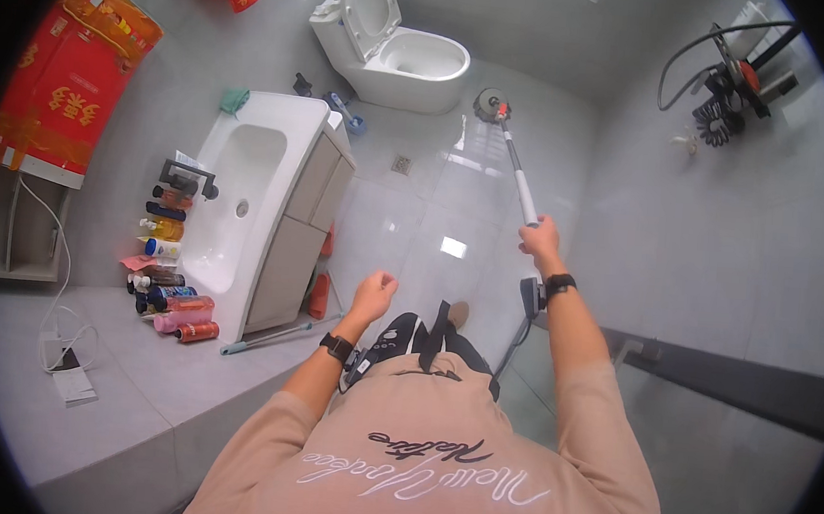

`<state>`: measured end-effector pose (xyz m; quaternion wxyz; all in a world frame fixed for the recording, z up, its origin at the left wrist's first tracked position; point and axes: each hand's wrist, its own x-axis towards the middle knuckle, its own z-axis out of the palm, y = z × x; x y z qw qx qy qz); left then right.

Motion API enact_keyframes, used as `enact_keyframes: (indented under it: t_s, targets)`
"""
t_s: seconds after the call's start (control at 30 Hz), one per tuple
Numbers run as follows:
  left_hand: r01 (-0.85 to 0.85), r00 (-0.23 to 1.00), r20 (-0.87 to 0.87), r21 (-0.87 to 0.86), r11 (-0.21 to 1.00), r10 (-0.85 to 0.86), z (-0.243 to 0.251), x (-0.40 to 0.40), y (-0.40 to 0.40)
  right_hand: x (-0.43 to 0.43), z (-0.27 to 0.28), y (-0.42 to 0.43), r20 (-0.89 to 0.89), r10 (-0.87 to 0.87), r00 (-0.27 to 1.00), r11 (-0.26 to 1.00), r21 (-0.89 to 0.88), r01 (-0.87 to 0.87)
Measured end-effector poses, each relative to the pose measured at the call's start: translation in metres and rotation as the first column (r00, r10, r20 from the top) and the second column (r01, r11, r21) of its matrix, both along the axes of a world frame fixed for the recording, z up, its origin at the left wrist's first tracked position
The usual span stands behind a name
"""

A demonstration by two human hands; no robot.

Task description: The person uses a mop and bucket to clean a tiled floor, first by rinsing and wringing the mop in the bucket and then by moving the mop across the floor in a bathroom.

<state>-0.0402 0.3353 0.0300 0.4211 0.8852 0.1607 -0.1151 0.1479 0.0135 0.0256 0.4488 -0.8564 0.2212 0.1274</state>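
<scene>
My right hand [541, 239] is wrapped around the white handle of a long-handled electric spin scrubber [520, 182]. The handle slants away from me to a round brush head [492, 106], which is at the tiled floor [430, 208] close to the toilet [414, 67]. My left hand [372, 296] hovers in front of my body with its fingers curled in, and no object shows in it. Black bands circle both wrists, each with a dark device [532, 298] beside it.
To the left stands a vanity with a white basin [246, 174], several bottles [173, 297] along its edge. A thin pole [281, 335] lies beside its base. A floor drain [402, 164] sits mid-floor. Shower fittings [735, 93] hang on the right wall; a dark rail [733, 383] runs at lower right.
</scene>
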Motion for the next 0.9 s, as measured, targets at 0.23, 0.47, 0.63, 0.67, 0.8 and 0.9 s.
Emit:
enact_keyframes:
  t_s: [0.23,0.47,0.63,0.67,0.8,0.9]
  targets:
    - [-0.067,0.981,-0.196,-0.341,0.938,-0.001,0.012,0.065,-0.027,0.022,-0.020,0.000,-0.052,0.076,0.996,0.987,0.149,-0.067]
    - [-0.160,0.785,-0.540,-0.652,0.741,-0.305,-0.007,0.178,-0.111,-0.092,0.090,-0.030,-0.112,0.189,0.976,0.982,0.020,-0.188]
    - [-0.492,0.466,-0.755,-0.654,0.575,-0.461,-0.013,0.267,-0.177,-0.097,0.257,-0.014,-0.164,0.057,0.985,0.990,-0.116,-0.077]
    - [-0.494,0.460,-0.752,-0.658,0.569,-0.472,-0.017,0.283,-0.189,-0.088,0.279,-0.009,-0.156,0.005,0.988,0.992,-0.121,-0.024]
    - [-0.767,0.362,-0.796,-0.551,0.330,-0.486,-0.025,0.341,-0.220,-0.043,0.301,0.011,0.128,-0.241,0.962,0.940,-0.214,0.265]
    - [-0.884,0.294,-0.850,-0.416,0.215,-0.437,-0.028,0.371,-0.223,-0.005,0.295,0.004,0.247,-0.308,0.919,0.914,-0.191,0.357]
